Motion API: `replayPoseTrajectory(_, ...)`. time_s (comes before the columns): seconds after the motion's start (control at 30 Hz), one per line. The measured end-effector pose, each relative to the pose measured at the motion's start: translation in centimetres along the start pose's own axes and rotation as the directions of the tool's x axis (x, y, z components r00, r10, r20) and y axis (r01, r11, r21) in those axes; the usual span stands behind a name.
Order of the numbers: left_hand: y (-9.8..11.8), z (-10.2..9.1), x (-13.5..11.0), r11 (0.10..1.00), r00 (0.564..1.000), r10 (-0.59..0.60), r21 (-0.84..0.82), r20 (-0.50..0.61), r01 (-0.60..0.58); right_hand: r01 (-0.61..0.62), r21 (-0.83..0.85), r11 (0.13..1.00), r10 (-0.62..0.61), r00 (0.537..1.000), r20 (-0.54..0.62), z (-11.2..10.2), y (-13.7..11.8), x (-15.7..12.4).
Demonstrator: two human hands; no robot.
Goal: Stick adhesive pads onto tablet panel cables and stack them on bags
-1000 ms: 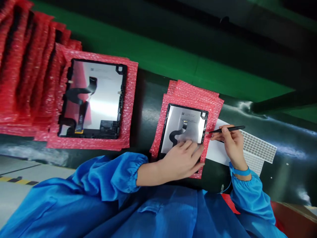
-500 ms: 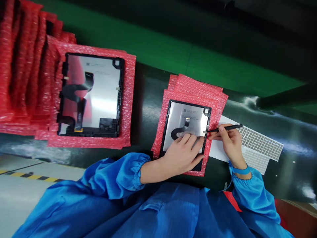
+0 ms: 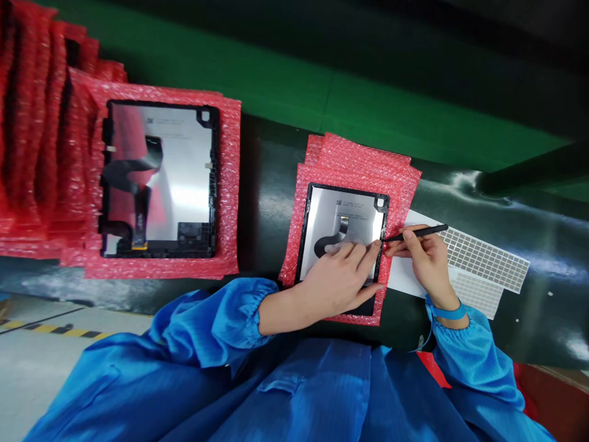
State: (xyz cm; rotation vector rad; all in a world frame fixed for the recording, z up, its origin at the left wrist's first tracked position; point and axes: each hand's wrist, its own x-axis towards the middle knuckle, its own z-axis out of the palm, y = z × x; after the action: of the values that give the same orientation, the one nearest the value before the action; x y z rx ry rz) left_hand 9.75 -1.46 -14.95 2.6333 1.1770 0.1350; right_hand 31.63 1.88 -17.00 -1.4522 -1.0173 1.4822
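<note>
A small tablet screen panel [image 3: 343, 224] lies back-up on a stack of red bubble-wrap sheets [image 3: 363, 162], a black flex cable curling across its silver back. My left hand [image 3: 343, 279] lies flat on the panel's lower half with the fingers spread, the fingertips on the cable. My right hand [image 3: 426, 261] pinches black tweezers [image 3: 414, 232] whose tip touches the panel's right edge, close to my left forefinger. A blue wrist strap circles my right wrist.
A larger panel [image 3: 159, 178] lies on red bubble wrap [image 3: 227, 184] to the left, beside a row of several more red-wrapped panels [image 3: 32, 141]. White sheets with a grid of small stickers [image 3: 483, 264] lie right of my right hand. A green strip [image 3: 276, 92] runs behind the dark worktop.
My left hand's fingers have slid up the panel towards its right edge. The tweezers' tip has stayed at that edge. The view has shifted slightly.
</note>
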Motion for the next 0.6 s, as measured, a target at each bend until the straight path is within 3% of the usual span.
replayPoseTrajectory(0.2, 0.2, -1.2, 1.3, 0.999, 0.993, -0.016, 0.051, 0.116, 0.011, 0.142, 0.014, 0.990, -0.138, 0.979, -0.152, -2.7, -1.4, -1.4)
replayPoseTrajectory(0.33, 1.1, -2.0, 2.4, 0.997, 0.997, -0.031, 0.073, 0.067, 0.026, 0.170, -0.131, 0.977, -0.200, 0.943, -0.267, -6.1, -1.8, -5.2)
replayPoseTrajectory(0.43, 3.0, -1.8, 2.9, 0.990, 0.991, 0.134, 0.030, 0.009, -0.135, 0.124, -0.233, 0.965, -0.196, 0.928, -0.317, -8.5, -0.5, -8.0)
replayPoseTrajectory(0.6, 6.6, 0.3, 3.5, 0.904, 0.905, 0.425, -0.034, -0.031, -0.426, 0.093, -0.319, 0.943, -0.220, 0.894, -0.390, -11.6, 2.0, -9.7)
